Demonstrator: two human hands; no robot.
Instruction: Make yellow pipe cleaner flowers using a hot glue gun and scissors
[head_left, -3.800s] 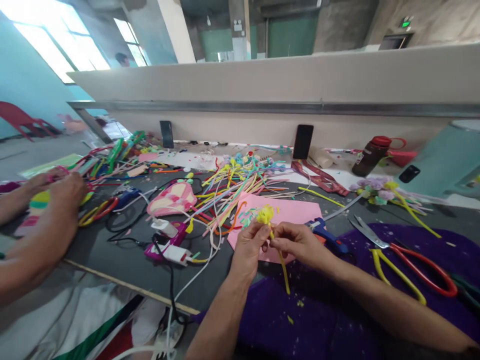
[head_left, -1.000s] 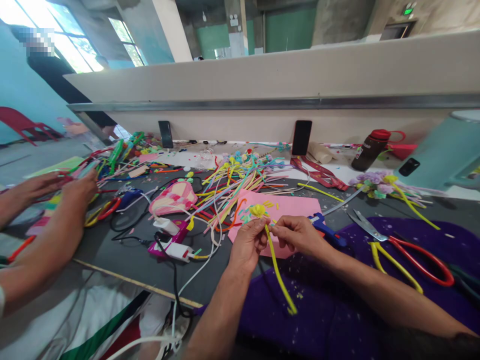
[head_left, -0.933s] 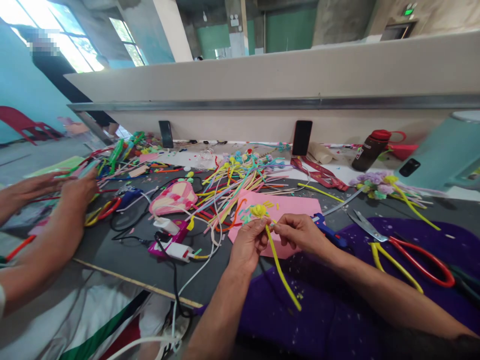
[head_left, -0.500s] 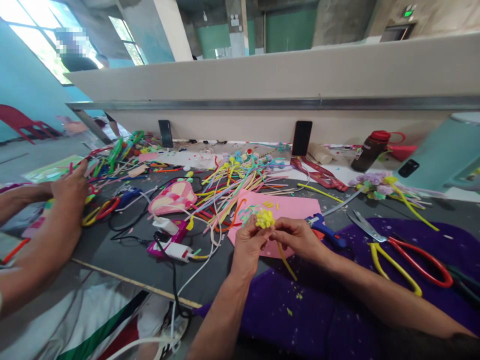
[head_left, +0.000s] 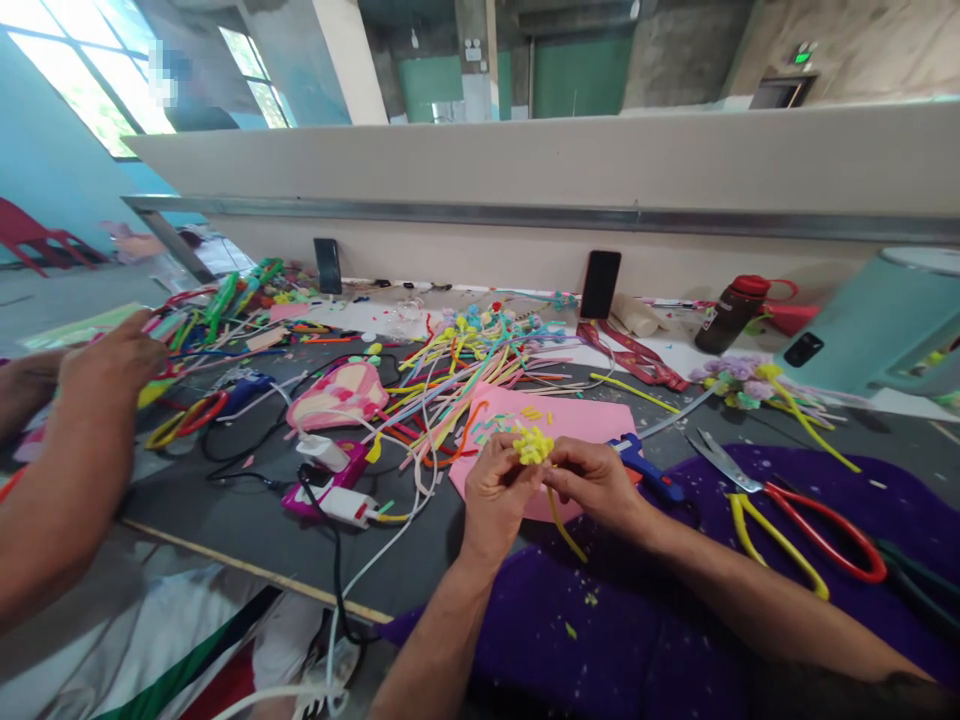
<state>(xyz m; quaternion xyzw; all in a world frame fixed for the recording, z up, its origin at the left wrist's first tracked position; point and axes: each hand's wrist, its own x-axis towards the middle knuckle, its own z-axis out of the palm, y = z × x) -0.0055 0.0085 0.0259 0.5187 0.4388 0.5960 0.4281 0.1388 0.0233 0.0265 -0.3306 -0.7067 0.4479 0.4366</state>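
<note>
My left hand [head_left: 496,487] pinches a yellow pipe-cleaner flower [head_left: 533,446] from its left side, just above the table. On its right side, my right hand [head_left: 592,480] has its fingers closed at the flower's base. A yellow stem [head_left: 564,525] hangs down below the hands. Beneath them lies a pink sheet [head_left: 604,420] with short yellow and green cut pieces on it. To the right of my right hand rests a blue glue gun [head_left: 654,470]. Scissors [head_left: 780,500] with one red and one yellow handle lie open on the purple cloth [head_left: 645,610].
Bundled pipe cleaners [head_left: 457,390] spread behind the pink sheet. A power strip [head_left: 330,485] with cables sits at left, near a co-worker's hand [head_left: 124,365]. Toward the back stand a phone [head_left: 601,284], a dark bottle [head_left: 731,315] and a teal container [head_left: 870,320]. A purple flower bunch [head_left: 735,378] lies at right.
Both hands keep hold of the yellow flower, which is turned slightly. The view has shifted a little, and the co-worker's arm at left has moved left.
</note>
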